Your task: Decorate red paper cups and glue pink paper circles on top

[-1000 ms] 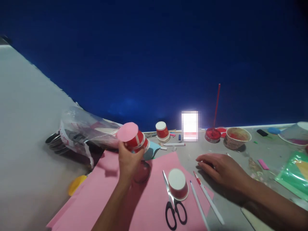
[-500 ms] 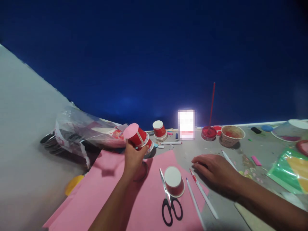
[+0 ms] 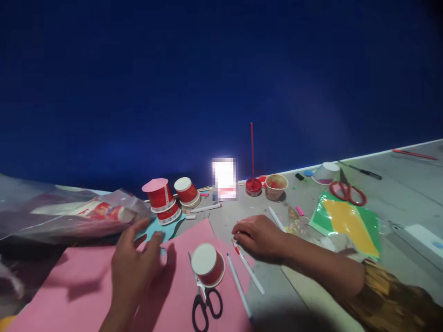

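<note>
Plastic bag (image 3: pixel 93 216) cut off @ L edge; bright rect. (image 3: pixel 224 177) pixelated.

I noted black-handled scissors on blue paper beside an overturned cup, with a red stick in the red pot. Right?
No: the head view shows the black-handled scissors on pink paper, not blue. They are beside an overturned cup, and the red stick stands in the red pot.
</note>
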Demonstrator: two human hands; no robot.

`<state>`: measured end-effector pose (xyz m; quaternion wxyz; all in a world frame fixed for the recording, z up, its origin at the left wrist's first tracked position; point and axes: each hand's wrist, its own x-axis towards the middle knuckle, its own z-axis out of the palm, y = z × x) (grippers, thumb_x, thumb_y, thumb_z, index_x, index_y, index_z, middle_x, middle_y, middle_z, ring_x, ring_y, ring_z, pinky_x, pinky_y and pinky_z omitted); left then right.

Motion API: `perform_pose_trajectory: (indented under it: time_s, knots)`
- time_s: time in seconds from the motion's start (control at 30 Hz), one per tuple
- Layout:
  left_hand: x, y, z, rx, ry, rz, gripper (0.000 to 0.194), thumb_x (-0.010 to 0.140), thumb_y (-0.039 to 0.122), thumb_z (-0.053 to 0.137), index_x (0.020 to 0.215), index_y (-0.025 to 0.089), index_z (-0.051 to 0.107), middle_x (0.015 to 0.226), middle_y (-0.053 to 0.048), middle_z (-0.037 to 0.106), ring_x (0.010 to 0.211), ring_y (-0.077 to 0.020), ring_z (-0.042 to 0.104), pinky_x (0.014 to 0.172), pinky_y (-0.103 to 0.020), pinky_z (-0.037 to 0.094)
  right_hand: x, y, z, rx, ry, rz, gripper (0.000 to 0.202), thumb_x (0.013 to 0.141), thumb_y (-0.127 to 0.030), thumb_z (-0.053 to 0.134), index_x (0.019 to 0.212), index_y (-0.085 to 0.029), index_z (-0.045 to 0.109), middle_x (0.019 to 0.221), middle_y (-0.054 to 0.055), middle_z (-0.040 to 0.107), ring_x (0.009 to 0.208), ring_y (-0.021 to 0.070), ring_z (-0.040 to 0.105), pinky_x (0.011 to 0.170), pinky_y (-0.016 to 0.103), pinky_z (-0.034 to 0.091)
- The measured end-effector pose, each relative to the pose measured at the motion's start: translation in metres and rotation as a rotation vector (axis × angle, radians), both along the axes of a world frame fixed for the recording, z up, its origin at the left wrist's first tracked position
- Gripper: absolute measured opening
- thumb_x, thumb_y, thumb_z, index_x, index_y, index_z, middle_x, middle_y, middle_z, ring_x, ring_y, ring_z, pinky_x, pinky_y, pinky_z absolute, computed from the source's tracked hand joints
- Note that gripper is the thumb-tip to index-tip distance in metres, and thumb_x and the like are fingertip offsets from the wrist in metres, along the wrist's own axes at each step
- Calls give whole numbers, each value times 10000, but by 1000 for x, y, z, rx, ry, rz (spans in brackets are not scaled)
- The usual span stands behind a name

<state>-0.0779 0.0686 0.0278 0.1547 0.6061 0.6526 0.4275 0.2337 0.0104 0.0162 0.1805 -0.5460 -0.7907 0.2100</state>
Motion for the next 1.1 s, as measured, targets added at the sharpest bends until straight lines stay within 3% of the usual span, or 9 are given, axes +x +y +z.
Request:
perform_pose_trajectory:
  time_s: [0.07,0.13,0.23,0.33,0.43,0.6,0.7,0.83,1.1]
  knots:
    - [-2,-29,9,175,156,-101,314,871,535,633,1157,407,657,1266,-34,696,1183,-408,675,1066,-734,528,0,0,0,12,-11,6,215,1004,-225,611,1076,-199,813,1044,73,835,930,213,753,798,299,447]
    - [0,-57,4,321,298,-329,351,852,448,681,1200,411,673,1197,-78,709,1199,-435,662,1097,-753,494,-1,-1,3,29,-16,0,224,1002,-233,613,1106,-207,810,1077,74,833,936,212,749,798,303,443]
    - [9,-86,-22,419,360,-444,767,810,303,741,1524,418,482,1408,-92,637,1312,-435,615,1124,-733,496,-3,-3,11,70,-20,-19,239,1015,-249,592,1129,-228,802,1097,65,830,940,213,743,794,312,434]
    - [24,-95,-46,379,436,-615,1012,813,318,754,1675,388,229,1579,-144,513,1443,-454,513,1120,-714,507,-6,-8,23,39,-83,-4,226,1010,-269,606,1125,-235,798,1083,65,832,920,221,743,762,318,425]
    - [36,-93,-53,288,417,-621,1077,810,394,762,1696,321,154,1649,-195,429,1485,-477,462,1110,-713,501,-8,-18,30,-7,-140,22,223,999,-278,634,1143,-234,798,1077,74,836,934,234,748,748,317,424]
    - [36,-73,-53,328,472,-674,1079,790,370,761,1680,291,155,1626,-204,471,1473,-466,481,1163,-699,427,-8,-44,20,8,-61,-83,251,1004,-275,626,1169,-220,807,1122,88,833,983,239,756,785,316,437]
    - [34,-53,-54,349,534,-697,1035,762,325,767,1644,262,230,1624,-207,478,1487,-463,469,1204,-685,368,-6,-55,12,11,-5,-124,259,1002,-268,615,1161,-219,814,1134,81,831,992,232,752,802,315,437]
    - [39,-37,-49,292,465,-622,879,776,340,774,1557,258,378,1564,-184,553,1454,-460,506,1187,-685,390,-4,-59,4,40,45,-159,251,995,-222,602,1123,-221,817,1095,58,832,967,210,737,799,298,435]
    - [45,-63,-37,103,20,-461,871,790,424,839,1547,319,419,1553,-136,524,1421,-413,533,1138,-642,486,2,-58,-13,40,-13,-128,203,1002,-214,600,976,-205,800,964,43,819,877,191,715,752,291,394]
